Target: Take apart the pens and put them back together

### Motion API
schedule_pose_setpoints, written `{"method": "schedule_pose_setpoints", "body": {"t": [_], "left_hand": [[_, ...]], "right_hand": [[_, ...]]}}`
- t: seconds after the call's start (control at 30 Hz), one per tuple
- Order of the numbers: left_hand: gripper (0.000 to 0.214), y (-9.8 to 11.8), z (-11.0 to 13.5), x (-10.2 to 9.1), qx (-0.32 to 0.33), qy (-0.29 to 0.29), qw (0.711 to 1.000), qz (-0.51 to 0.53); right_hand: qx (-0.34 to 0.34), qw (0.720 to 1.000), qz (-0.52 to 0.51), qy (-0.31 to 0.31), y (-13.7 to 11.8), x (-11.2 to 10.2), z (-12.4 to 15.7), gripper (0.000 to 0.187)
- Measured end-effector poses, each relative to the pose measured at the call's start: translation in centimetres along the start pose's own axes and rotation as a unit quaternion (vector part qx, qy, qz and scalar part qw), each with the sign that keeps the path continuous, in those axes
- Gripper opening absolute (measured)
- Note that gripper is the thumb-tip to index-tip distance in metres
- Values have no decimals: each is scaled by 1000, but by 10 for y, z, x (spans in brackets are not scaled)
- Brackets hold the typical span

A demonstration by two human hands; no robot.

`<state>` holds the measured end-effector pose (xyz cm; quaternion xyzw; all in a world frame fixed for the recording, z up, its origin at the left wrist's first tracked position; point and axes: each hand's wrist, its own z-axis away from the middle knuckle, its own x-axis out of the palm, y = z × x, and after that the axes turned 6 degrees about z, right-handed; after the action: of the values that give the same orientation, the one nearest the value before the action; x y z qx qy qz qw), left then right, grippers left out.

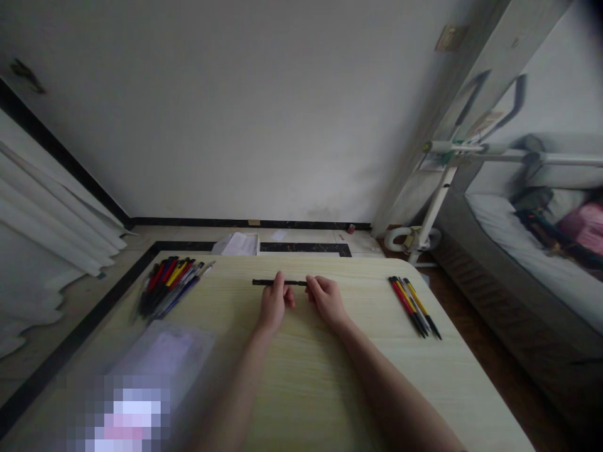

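Note:
A slim dark pen (294, 282) lies level between my hands, just above the far part of the table. My left hand (275, 302) is closed around its left half, thumb on top, and the end sticks out to the left. With pinched fingertips, my right hand (325, 297) grips the pen's right end, so that tip is hidden. On the left lies a pile of pens (172, 282) in red, yellow, black, blue and clear. Several pens (414, 306), red, yellow, grey and black, lie side by side at the right.
The pale wooden table (301, 389) has a rounded far right corner. A clear plastic sleeve (164, 351) lies at the left, partly pixelated. Papers in a white box (238, 243) stand on the floor beyond. White exercise equipment (438, 204) and a grey sofa (499, 276) are to the right.

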<state>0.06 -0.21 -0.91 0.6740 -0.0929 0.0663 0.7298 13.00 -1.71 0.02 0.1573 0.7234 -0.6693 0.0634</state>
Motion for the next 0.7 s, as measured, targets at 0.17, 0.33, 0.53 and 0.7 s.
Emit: {"method": "schedule_pose_setpoints", "body": {"t": [0.17,0.33,0.53,0.7], "left_hand": [[51,2,1,0,2,3,1000,-7],[50,2,1,0,5,3,1000,-18],[50,5,2,3,5,31,999,-28],[51,5,3,4,11,35,999,-29]], "right_hand": [[-18,1000,13,6,-1,-1,0,42],[-28,999,20,7,-2,-2,1,38],[-27,999,16,10,-2,-2,1,37],[-27,1000,7,5,-2,-2,2,34]]}}
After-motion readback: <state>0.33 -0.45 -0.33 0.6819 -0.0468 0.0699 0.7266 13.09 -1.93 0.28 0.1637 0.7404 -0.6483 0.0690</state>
